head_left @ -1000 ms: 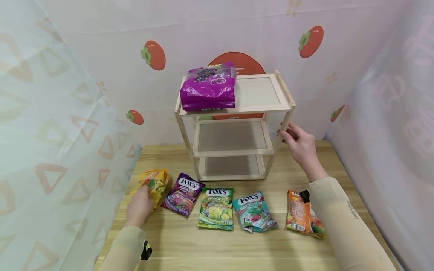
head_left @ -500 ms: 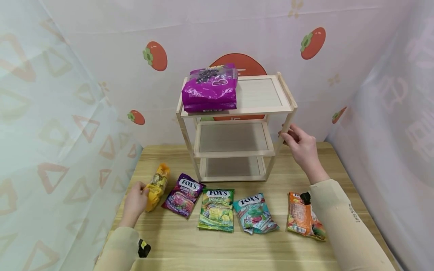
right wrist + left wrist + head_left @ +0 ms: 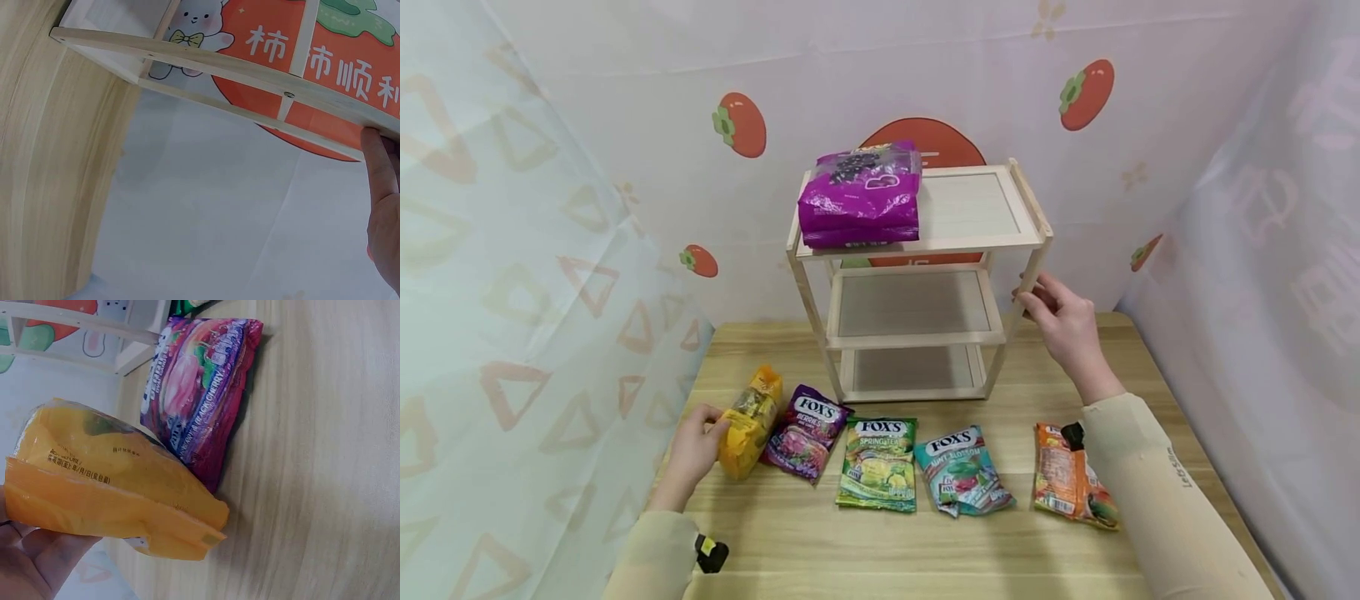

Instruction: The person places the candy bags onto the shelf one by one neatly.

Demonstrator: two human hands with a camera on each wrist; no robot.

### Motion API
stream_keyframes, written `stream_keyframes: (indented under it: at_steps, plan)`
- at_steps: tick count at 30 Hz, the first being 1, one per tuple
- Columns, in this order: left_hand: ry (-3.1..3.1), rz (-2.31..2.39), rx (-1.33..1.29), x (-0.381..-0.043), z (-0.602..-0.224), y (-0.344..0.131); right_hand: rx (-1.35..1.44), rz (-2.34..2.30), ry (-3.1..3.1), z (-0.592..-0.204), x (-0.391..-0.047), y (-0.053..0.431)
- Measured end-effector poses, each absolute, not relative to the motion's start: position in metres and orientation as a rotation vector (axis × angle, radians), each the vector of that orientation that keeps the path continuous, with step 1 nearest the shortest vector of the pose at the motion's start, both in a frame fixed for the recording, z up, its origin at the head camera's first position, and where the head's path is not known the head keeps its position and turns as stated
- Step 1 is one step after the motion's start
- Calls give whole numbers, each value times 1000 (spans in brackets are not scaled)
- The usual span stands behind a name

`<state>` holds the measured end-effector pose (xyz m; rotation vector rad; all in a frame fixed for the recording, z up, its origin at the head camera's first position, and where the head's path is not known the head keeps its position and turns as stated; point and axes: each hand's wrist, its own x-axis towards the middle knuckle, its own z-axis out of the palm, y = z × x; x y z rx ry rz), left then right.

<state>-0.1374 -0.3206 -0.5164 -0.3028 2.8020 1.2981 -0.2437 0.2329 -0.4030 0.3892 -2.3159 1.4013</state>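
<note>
A yellow candy bag (image 3: 749,421) is in the grip of my left hand (image 3: 694,446), held by its left side at the table's left. In the left wrist view the bag's plain orange-yellow face (image 3: 112,475) with printed text shows, and it overlaps the purple Fox's berries bag (image 3: 194,394). My right hand (image 3: 1067,325) grips the right front post (image 3: 1032,271) of a small three-tier wooden shelf (image 3: 917,340), thumb in front and other fingers partly hidden behind. A large purple candy bag (image 3: 861,200) lies on the left of the top tier.
In front of the shelf lie a green spring tea bag (image 3: 878,465), a teal mint blossom bag (image 3: 964,472) and an orange bag (image 3: 1067,479), in a row on the wooden table (image 3: 865,558). Printed fabric walls (image 3: 625,125) surround the table on three sides.
My left hand has turned the yellow bag from lying face up onto its edge, then shifted it slightly toward the front. My right hand stays on the post.
</note>
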Motion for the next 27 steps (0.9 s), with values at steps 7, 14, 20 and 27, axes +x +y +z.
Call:
stream_keyframes:
  at_steps: [7,14,20,27]
  plan:
    - [2544,1605,-341,-134,-509,-319,390,1404,-2313,-402,-243,232]
    - [2289,1847,-331,-131,-519,-328,392,1389,-2312,-403,-245,232]
    - [2156,1967,-400,-127,-534,-340,378,1408,-2325,-403,-245,231]
    - [2201,1890,-521,-125,-537,-348,381,1419,-2296,-402,-244,231]
